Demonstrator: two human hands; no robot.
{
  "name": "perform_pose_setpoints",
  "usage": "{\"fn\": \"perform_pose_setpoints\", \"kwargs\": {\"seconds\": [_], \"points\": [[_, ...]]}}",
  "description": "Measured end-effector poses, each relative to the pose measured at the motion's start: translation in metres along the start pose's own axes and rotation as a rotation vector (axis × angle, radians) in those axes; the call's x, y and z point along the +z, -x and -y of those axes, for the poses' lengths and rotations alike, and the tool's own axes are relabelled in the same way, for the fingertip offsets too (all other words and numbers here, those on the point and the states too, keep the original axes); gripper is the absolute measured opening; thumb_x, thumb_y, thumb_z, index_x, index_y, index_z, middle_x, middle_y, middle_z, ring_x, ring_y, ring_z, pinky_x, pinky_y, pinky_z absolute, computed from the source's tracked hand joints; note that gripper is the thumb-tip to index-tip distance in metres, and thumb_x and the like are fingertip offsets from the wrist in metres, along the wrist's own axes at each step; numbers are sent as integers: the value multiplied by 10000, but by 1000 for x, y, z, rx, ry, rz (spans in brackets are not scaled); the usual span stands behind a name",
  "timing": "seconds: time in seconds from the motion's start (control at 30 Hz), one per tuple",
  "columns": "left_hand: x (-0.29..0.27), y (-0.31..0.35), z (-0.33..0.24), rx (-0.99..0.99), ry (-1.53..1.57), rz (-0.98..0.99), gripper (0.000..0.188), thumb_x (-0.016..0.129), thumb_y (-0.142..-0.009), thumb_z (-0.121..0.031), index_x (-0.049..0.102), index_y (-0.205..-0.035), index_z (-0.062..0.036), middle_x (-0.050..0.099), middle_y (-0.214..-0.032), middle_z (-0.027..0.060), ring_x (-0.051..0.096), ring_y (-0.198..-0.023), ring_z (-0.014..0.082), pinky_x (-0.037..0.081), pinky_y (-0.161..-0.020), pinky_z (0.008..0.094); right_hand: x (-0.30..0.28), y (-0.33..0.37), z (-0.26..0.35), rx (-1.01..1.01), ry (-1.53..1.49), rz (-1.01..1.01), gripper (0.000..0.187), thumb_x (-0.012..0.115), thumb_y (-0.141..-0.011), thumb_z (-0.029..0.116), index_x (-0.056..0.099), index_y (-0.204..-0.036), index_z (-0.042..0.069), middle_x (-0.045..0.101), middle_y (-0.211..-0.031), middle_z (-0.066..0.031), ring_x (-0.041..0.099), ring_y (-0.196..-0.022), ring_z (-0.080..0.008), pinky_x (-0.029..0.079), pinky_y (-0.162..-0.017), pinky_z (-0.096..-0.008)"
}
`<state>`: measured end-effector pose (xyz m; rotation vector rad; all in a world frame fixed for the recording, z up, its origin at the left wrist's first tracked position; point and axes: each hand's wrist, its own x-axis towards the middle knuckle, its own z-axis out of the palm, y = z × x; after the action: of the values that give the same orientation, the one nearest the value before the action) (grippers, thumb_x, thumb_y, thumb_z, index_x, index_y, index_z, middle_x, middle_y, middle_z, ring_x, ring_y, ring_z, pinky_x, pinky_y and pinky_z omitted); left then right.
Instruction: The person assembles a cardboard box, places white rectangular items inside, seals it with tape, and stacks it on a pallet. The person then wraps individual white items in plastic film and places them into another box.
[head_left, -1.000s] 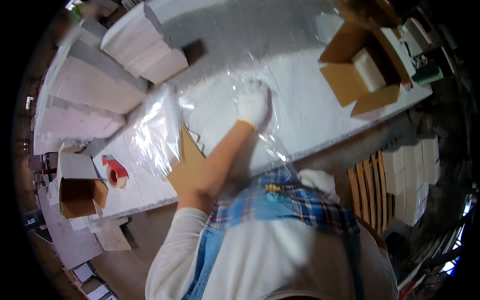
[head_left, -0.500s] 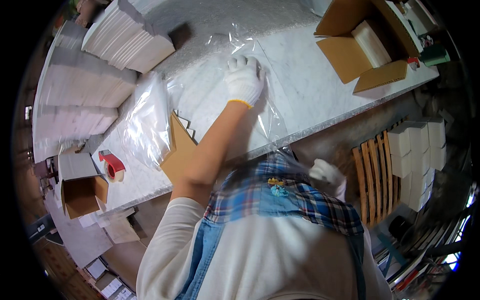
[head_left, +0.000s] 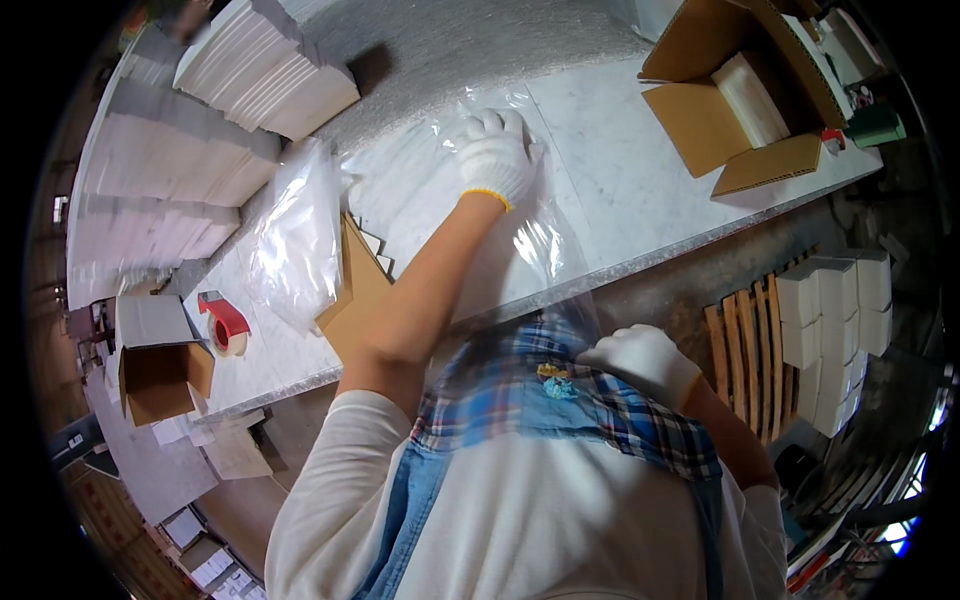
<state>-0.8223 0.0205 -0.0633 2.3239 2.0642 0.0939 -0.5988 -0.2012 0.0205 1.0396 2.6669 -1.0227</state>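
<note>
My left hand [head_left: 497, 160], in a white knit glove with a yellow cuff edge, lies flat with fingers stretched out on a clear plastic bag [head_left: 540, 240]. The bag is spread over the white marbled tabletop [head_left: 620, 200] and its near end hangs past the edge, close to my apron. Beside that end, my right hand [head_left: 645, 362], also gloved, is held low before the apron with its fingers pressed together; what they hold, if anything, is hidden. Left of my forearm are a brown cardboard piece [head_left: 358, 290] and a pile of clear plastic bags [head_left: 295, 240].
Tall stacks of white sheets [head_left: 265, 70] line the left. A red tape dispenser [head_left: 225, 325] stands near a small open box [head_left: 160, 375]. At the right is an open cardboard box [head_left: 697, 130] with white contents. White boxes [head_left: 835, 320] and a wooden pallet [head_left: 745, 360] are beyond the table edge.
My right hand has come in toward the apron and the bag's near end. My left hand stays on the bag, nearly in place; the bag's near part lies more spread out.
</note>
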Motion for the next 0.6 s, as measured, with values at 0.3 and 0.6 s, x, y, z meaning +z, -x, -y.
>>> {"fn": "perform_pose_setpoints", "kwargs": {"seconds": [0.3,0.6], "points": [[14,10,9,58,-29,-155,601,616,-941,-505,553,-1351,-70,561,-1376,181,512,-1246,366,403,-1027,504,3,-22,-25,592,-226,-280,367,681,-936,279,688,-1221,48,728,-1118,-157,715,-1000,-339,558,-871,-431],[15,5,7,97,52,-216,533,645,-918,-453,590,-1270,-55,573,-1299,194,514,-1202,367,408,-989,511,-38,-154,-47,699,-179,-631,467,689,-933,409,684,-1225,45,719,-1141,-183,710,-1005,-358,547,-858,-436]]}}
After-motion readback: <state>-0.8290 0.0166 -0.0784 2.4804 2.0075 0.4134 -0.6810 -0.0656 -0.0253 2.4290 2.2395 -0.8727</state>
